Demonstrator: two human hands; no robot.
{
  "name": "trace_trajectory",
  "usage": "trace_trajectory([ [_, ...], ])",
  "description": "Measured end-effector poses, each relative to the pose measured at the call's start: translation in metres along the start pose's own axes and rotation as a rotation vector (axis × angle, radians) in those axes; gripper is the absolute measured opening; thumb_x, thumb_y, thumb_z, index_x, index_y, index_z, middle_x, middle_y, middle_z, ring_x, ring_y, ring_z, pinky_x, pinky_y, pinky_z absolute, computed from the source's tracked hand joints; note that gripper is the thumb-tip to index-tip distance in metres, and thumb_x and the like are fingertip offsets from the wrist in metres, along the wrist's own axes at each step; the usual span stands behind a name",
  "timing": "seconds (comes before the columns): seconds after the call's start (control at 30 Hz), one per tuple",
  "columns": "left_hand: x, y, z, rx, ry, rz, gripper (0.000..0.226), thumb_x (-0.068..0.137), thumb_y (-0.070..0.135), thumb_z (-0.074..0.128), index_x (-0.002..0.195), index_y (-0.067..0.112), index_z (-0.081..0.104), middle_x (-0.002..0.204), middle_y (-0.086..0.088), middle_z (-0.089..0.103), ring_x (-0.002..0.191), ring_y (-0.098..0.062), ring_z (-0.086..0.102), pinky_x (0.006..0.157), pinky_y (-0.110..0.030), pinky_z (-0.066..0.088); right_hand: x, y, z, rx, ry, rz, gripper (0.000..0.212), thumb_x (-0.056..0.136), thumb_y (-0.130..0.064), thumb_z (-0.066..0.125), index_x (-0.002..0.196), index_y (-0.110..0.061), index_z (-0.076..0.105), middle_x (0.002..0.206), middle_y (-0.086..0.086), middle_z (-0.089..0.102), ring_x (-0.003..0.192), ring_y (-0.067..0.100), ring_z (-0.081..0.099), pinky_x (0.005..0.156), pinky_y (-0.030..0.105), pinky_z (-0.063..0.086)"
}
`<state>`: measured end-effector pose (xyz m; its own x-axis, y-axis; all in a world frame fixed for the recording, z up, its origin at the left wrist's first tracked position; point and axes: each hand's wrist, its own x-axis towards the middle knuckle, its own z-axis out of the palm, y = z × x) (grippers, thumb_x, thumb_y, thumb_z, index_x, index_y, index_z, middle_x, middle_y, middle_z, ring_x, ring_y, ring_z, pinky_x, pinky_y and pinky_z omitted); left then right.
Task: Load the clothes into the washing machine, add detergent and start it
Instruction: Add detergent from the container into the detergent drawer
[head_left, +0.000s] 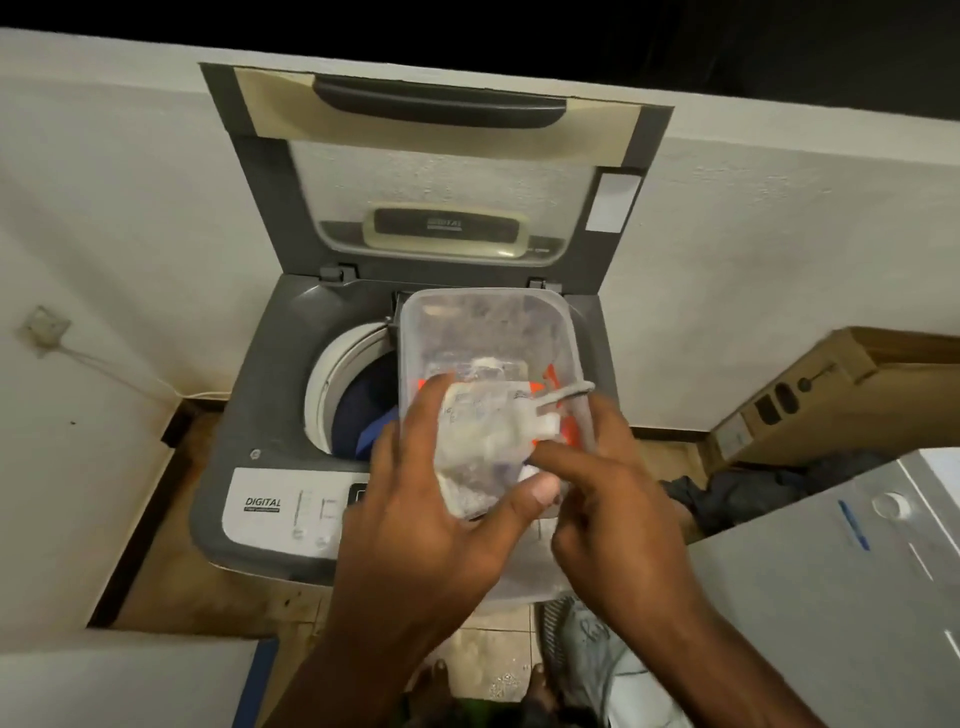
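A grey top-loading washing machine (270, 395) stands against the wall with its lid (447, 171) raised. Dark blue clothes (363, 410) lie in the drum. Over the drum opening I hold a clear plastic container (483, 332) tilted toward me, with white detergent powder and something orange inside. My left hand (415, 514) grips the container's near end, thumb on its side. My right hand (618, 499) is at the container's right edge, its fingers curled around a small white piece that looks like a scoop (540, 426).
The control panel (280, 514) runs along the machine's front. A cardboard box (841, 395) leans at the right, with dark cloth (737, 488) below it. A grey appliance top (852, 582) fills the lower right. A wall socket with cable (44, 327) is at the left.
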<state>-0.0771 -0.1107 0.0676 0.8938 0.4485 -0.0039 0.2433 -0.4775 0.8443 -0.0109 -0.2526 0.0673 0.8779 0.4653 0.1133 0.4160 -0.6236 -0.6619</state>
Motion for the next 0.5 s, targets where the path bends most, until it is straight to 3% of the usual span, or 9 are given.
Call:
trace_trajectory([
  [0.1,0.002,0.009,0.015,0.166,0.031,-0.047,0.081,0.051,0.101,0.041,0.118,0.057,0.042,0.117,0.016,0.048,0.093,-0.005,0.053,0.070,-0.017,0.043,-0.002,0.006,-0.007,-0.047,-0.025,0.001,0.056,0.078,-0.008,0.059,0.115,-0.050,0.066,0.155,-0.020,0.034,0.128,0.013,0.053,0.077,0.028,0.056],
  [0.2,0.004,0.011,0.032,0.140,0.037,-0.136,0.076,0.051,0.102,0.038,0.102,0.046,0.050,0.111,0.010,0.055,0.096,-0.012,0.059,0.074,-0.028,0.053,-0.003,0.020,-0.017,-0.090,-0.055,0.000,0.056,0.082,-0.007,0.068,0.117,-0.050,0.064,0.159,-0.023,0.029,0.126,0.015,0.057,0.073,0.032,0.059],
  [0.27,0.005,0.011,0.042,0.166,0.083,-0.157,0.058,0.063,0.090,0.050,0.096,0.042,0.053,0.107,0.008,0.060,0.095,-0.014,0.062,0.074,-0.034,0.056,-0.006,0.032,-0.023,-0.089,-0.067,-0.006,0.050,0.087,-0.012,0.069,0.118,-0.051,0.066,0.161,-0.026,0.026,0.125,0.012,0.058,0.076,0.028,0.059],
  [0.37,0.007,0.007,0.053,0.257,0.069,-0.181,0.027,0.079,0.056,0.068,0.097,0.038,0.058,0.106,0.005,0.065,0.095,-0.017,0.065,0.063,-0.022,0.048,-0.010,0.049,-0.030,0.011,-0.048,0.021,0.037,0.089,-0.015,0.071,0.109,-0.046,0.073,0.157,-0.029,0.034,0.126,0.005,0.058,0.085,0.020,0.054],
  [0.43,0.008,0.006,0.058,0.328,0.066,-0.193,0.026,0.083,0.047,0.069,0.103,0.034,0.061,0.107,0.004,0.066,0.092,-0.015,0.064,0.058,-0.015,0.038,-0.010,0.061,-0.034,0.051,-0.037,0.032,0.037,0.090,-0.012,0.070,0.109,-0.044,0.075,0.154,-0.030,0.038,0.125,0.002,0.058,0.089,0.020,0.053],
  [0.5,0.008,0.010,0.059,0.387,0.101,-0.180,0.025,0.086,0.045,0.065,0.106,0.030,0.062,0.106,0.003,0.062,0.084,-0.012,0.059,0.059,-0.019,0.036,-0.009,0.071,-0.037,0.115,-0.026,0.045,0.041,0.091,-0.009,0.069,0.115,-0.042,0.073,0.152,-0.030,0.043,0.123,0.000,0.057,0.092,0.019,0.051],
])
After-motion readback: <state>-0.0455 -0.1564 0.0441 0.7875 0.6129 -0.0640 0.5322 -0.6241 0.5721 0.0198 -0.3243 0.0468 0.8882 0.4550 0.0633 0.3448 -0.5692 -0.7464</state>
